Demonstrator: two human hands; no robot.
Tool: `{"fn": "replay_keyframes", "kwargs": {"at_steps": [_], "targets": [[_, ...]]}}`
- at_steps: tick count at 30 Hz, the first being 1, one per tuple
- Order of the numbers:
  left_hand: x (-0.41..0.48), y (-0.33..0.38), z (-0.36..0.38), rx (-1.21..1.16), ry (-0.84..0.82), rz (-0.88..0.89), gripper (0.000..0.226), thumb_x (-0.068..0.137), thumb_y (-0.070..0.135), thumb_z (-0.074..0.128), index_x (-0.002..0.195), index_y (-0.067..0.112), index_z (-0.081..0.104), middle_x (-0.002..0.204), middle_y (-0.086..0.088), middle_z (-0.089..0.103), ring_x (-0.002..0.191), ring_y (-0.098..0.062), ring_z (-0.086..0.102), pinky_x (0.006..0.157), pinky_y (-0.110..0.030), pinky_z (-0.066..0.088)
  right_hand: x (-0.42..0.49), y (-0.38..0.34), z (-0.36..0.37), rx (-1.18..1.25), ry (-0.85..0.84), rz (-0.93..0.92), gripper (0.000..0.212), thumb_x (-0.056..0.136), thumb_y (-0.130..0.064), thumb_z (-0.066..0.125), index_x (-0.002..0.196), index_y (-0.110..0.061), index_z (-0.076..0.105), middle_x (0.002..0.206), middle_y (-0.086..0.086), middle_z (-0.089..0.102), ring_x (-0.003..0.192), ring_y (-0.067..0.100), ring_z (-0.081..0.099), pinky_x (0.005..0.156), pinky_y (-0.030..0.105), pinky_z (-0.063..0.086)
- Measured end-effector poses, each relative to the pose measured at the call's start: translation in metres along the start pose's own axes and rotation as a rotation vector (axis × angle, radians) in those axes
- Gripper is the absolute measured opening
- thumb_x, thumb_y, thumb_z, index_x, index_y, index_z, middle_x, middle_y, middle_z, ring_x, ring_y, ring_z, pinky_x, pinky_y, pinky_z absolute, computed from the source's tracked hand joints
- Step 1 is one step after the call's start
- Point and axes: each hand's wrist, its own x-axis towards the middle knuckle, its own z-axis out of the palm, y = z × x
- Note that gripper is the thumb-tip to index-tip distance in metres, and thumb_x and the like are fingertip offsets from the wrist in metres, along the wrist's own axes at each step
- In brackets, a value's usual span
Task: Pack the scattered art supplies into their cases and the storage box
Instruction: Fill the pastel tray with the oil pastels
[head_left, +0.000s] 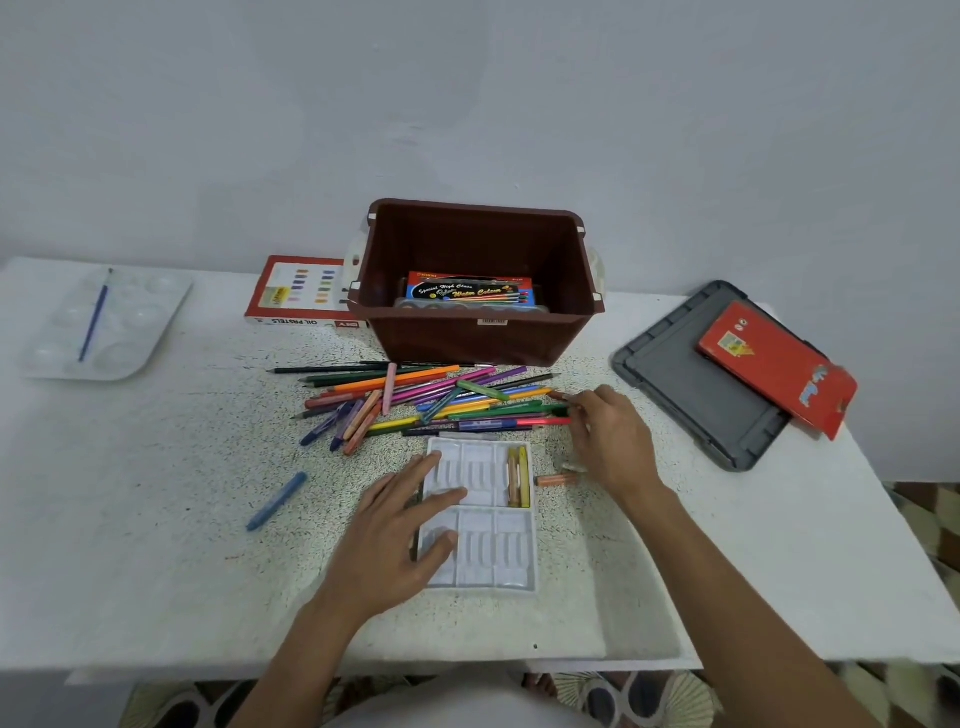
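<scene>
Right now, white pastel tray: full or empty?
Nearly empty. The white pastel tray holds only a few pastels, all in its far right compartment; the other compartments show bare ridges. The left hand rests on it.

Table: my speckled white tabletop (208, 545).
On it: brown storage box (483, 338), pencil pile (436, 402), white pastel tray (480, 566), palette (104, 322), grey lid (680, 379), oil pastels box (301, 291), blue crayon (277, 501).

left hand (400, 525): bare, no sleeve | right hand (610, 441): bare, no sleeve | lap: white garment
</scene>
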Motion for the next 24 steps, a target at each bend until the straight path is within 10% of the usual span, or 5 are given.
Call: {"fn": "replay_keyframes", "kwargs": {"at_steps": [5,15,24], "targets": [[-0.001,-0.001,0.001,0.004,0.001,0.000,0.044,0.095,0.051,0.048,0.137,0.042,0.051,0.161,0.015,0.018,0.147,-0.006,0.019,0.117,-0.037,0.016,0.026,0.009,0.003,-0.111,-0.084,-0.005,0.027,0.100,-0.015,0.052,0.117,-0.002,0.068,0.109,0.016,0.064,0.100,0.035,0.054,0.084,0.044,0.046],[-0.001,-0.002,0.001,-0.002,0.005,-0.001,0.044,0.094,0.052,0.048,0.137,0.043,0.051,0.161,0.015,0.019,0.147,-0.008,0.019,0.118,-0.037,0.016,0.035,0.016,0.010,-0.063,-0.111,0.000,0.018,0.098,-0.019,0.056,0.102,-0.004,0.066,0.098,0.017,0.061,0.091,0.037,0.053,0.080,0.044,0.044],[-0.001,-0.001,0.000,0.000,0.003,-0.001,0.044,0.094,0.051,0.049,0.138,0.044,0.049,0.160,0.014,0.019,0.147,-0.007,0.019,0.118,-0.033,0.012,-0.006,-0.033,-0.018,0.581,-0.095,0.127,0.031,0.099,-0.011,0.055,0.129,-0.018,0.052,0.080,-0.005,0.066,0.070,0.005,0.062,0.062,0.023,0.049]]}}
